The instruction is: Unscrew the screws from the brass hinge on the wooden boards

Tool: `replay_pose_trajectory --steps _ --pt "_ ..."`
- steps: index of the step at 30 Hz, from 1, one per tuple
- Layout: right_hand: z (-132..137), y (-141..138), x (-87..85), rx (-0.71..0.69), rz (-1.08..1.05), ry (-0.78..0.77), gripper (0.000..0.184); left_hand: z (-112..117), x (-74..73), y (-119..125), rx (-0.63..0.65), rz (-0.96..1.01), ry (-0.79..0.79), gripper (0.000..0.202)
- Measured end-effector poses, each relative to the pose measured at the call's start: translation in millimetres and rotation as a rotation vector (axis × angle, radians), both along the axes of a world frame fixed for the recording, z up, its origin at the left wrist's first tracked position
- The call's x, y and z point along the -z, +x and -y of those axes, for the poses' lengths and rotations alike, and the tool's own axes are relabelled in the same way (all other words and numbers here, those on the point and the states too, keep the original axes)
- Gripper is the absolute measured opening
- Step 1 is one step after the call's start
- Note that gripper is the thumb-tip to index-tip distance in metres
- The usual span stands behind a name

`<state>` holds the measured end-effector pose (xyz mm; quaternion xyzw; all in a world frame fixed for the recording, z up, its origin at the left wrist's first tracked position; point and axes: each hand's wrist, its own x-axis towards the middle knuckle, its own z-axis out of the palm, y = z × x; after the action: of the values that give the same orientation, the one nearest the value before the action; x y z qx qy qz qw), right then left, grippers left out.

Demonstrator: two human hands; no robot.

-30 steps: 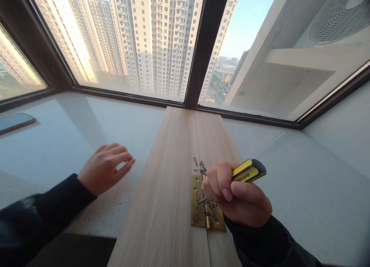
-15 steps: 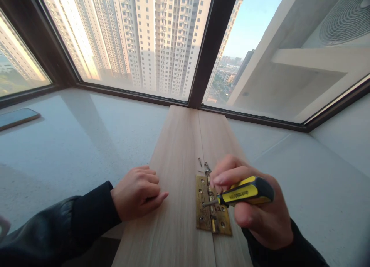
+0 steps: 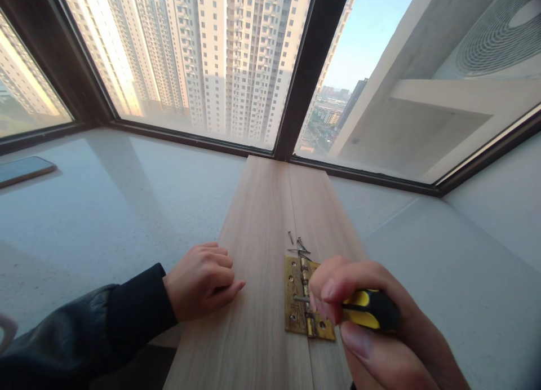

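My right hand (image 3: 372,317) is closed around a screwdriver (image 3: 374,311) with a yellow and black handle. Its shaft reaches left to a hole in the left leaf of a brass hinge (image 3: 297,297). The hinge lies opened flat over the seam between two pale wooden boards (image 3: 262,226); my fingers cover part of its right leaf. Several loose screws (image 3: 300,245) lie just beyond the hinge's far end. My left hand (image 3: 205,282) rests at the left edge of the boards, fingers curled in a loose fist, thumb pointing toward the hinge. Nothing shows in it.
A white speckled sill (image 3: 169,181) spreads beneath and beside the boards, whose far ends meet the dark window frame (image 3: 287,136). A phone-like flat object (image 3: 25,169) lies at the far left. Part of a white rounded object (image 3: 6,331) shows at the left edge.
My right hand has turned around the screwdriver, its fingers now covering more of the handle's front, and the handle has tipped lower. My left hand stays in place.
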<state>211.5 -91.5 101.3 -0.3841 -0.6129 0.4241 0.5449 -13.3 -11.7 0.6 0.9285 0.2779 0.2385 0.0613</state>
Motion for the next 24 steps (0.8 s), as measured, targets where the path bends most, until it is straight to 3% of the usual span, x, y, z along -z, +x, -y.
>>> replay_pose_trajectory --steps 5,9,11,14,18,21,22,24 --pt "-3.3 -8.8 4.6 -0.08 -0.225 0.033 0.025 0.1 -2.5 0.2 -0.007 -0.033 0.003 0.042" --pt "-13.9 3.8 0.4 -0.313 -0.189 -0.126 0.026 -0.3 -1.4 -0.1 -0.003 -0.03 0.006 0.042" --pt "-21.2 11.9 -0.5 -0.391 -0.242 -0.111 0.022 -0.6 -0.7 -0.3 -0.005 -0.023 0.004 0.042" --pt "-22.8 20.9 1.1 -0.32 -0.218 0.019 0.019 -1.1 -0.8 -0.2 -0.001 -0.026 0.006 0.042" --pt "-5.1 16.5 7.5 -0.068 -0.05 0.018 0.029 -1.0 -1.7 0.1 0.002 -0.03 0.009 0.043" --pt "3.6 4.4 12.2 0.099 -0.139 0.104 0.025 -0.3 -1.2 0.2 -0.009 -0.013 0.004 0.044" --pt "3.3 1.7 12.4 0.093 -0.194 0.126 0.023 -0.2 -1.0 0.2 -0.012 -0.004 0.005 0.044" --pt "-1.0 1.2 9.7 -0.066 -0.241 0.092 0.026 -0.1 -0.8 0.0 -0.012 -0.001 0.007 0.044"
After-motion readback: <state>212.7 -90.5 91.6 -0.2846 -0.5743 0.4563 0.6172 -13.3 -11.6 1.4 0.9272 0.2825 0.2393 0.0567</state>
